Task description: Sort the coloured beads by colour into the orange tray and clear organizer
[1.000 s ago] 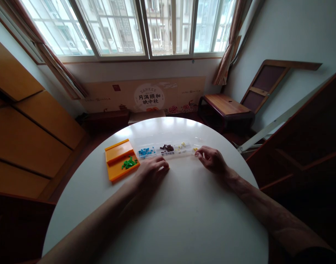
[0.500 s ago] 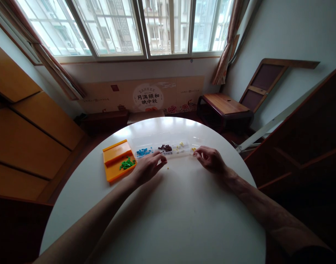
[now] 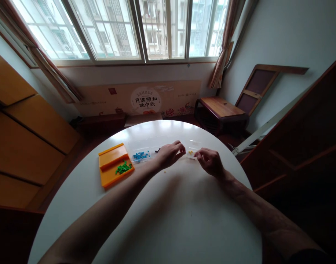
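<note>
A long clear plastic compartment box (image 3: 132,160) lies across the table. Blue pieces (image 3: 141,156) fill its left compartment and a few yellow pieces (image 3: 190,152) sit in the right one. My left hand (image 3: 170,154) hovers over the middle, hiding most of the dark brown pieces (image 3: 157,150). Its fingertips are pinched together beside the yellow compartment; what they hold is too small to see. My right hand (image 3: 210,161) is at the box's right end, thumb and fingers closed near the rim, with nothing identifiable between them. One tiny yellow piece (image 3: 165,172) lies on the tabletop.
An orange tray (image 3: 109,179) holding green pieces (image 3: 124,167) stands left of the box, on the round white table (image 3: 184,220). Past the table's far edge are a wooden stool (image 3: 222,107) and a printed cardboard panel (image 3: 102,96) below the window.
My left hand has moved right, from near the brown pieces to beside the yellow compartment, and its fingers have drawn together. The right hand stays by the box's end. The view has shifted slightly.
</note>
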A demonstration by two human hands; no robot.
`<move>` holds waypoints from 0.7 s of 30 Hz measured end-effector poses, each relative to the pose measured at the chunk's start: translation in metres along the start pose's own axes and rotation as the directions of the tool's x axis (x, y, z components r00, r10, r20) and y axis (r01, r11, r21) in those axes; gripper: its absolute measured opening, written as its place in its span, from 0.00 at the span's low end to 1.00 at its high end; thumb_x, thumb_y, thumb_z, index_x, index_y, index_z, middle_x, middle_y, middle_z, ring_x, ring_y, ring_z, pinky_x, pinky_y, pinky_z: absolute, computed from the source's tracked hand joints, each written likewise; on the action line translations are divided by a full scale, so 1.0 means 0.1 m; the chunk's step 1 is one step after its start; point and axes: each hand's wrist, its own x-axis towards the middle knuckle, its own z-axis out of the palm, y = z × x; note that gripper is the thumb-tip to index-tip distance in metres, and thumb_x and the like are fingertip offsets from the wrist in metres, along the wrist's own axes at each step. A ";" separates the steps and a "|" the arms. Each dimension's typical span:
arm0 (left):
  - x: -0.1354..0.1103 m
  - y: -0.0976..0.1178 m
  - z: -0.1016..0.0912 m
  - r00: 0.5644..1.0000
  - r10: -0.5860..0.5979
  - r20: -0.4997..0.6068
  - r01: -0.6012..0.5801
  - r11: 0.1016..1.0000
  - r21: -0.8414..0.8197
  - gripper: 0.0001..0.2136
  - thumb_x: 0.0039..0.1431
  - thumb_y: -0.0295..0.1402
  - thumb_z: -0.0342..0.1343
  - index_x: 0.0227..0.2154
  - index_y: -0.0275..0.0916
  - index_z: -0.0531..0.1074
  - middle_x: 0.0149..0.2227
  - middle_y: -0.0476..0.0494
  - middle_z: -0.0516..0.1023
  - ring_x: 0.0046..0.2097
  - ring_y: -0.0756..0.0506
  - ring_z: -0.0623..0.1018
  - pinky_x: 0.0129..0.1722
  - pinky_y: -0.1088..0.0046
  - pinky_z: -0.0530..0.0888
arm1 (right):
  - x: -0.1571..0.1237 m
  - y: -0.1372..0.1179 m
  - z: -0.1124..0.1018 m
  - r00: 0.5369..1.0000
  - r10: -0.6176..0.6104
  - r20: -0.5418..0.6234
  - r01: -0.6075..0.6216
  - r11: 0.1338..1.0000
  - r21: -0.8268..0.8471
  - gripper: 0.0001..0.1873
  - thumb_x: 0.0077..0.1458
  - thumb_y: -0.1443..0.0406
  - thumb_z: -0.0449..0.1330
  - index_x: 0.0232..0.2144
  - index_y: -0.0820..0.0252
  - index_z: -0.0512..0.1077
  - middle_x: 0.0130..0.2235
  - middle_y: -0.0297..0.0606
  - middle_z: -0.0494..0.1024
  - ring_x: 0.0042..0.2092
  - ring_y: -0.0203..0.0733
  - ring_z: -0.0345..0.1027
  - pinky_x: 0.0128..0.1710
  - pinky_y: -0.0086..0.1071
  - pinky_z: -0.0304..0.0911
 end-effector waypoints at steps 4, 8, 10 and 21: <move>0.31 0.02 0.16 0.999 0.038 0.030 -0.038 0.999 0.008 0.08 0.75 0.37 0.56 0.45 0.42 0.80 0.49 0.43 0.82 0.42 0.43 0.83 0.39 0.70 0.74 | 0.03 0.05 -0.01 0.998 0.049 -0.042 -0.049 0.999 0.014 0.17 0.70 0.62 0.59 0.29 0.58 0.79 0.27 0.32 0.77 0.24 0.34 0.59 0.29 0.32 0.56; 0.38 0.00 0.25 0.999 0.047 0.022 -0.048 0.999 0.008 0.10 0.76 0.36 0.55 0.46 0.43 0.81 0.50 0.44 0.83 0.43 0.42 0.84 0.40 0.69 0.75 | 0.05 0.07 -0.01 0.995 0.082 -0.061 -0.081 0.996 0.022 0.18 0.70 0.61 0.59 0.28 0.58 0.79 0.26 0.32 0.76 0.24 0.34 0.59 0.28 0.32 0.56; 0.34 0.00 0.25 0.999 0.044 0.007 -0.044 0.999 0.006 0.11 0.76 0.37 0.54 0.47 0.44 0.82 0.51 0.44 0.83 0.43 0.42 0.84 0.40 0.69 0.75 | 0.05 0.07 -0.01 0.992 0.103 -0.067 -0.101 0.994 0.032 0.18 0.70 0.61 0.59 0.28 0.58 0.79 0.25 0.32 0.75 0.23 0.34 0.58 0.27 0.32 0.55; -0.61 -0.10 -0.29 0.999 0.031 0.021 -0.031 0.999 0.024 0.09 0.74 0.36 0.56 0.42 0.43 0.82 0.46 0.44 0.83 0.35 0.48 0.80 0.38 0.71 0.72 | 0.02 0.02 0.03 0.994 0.111 0.012 -0.111 0.992 0.060 0.18 0.70 0.60 0.59 0.29 0.58 0.80 0.22 0.31 0.70 0.23 0.35 0.56 0.26 0.32 0.53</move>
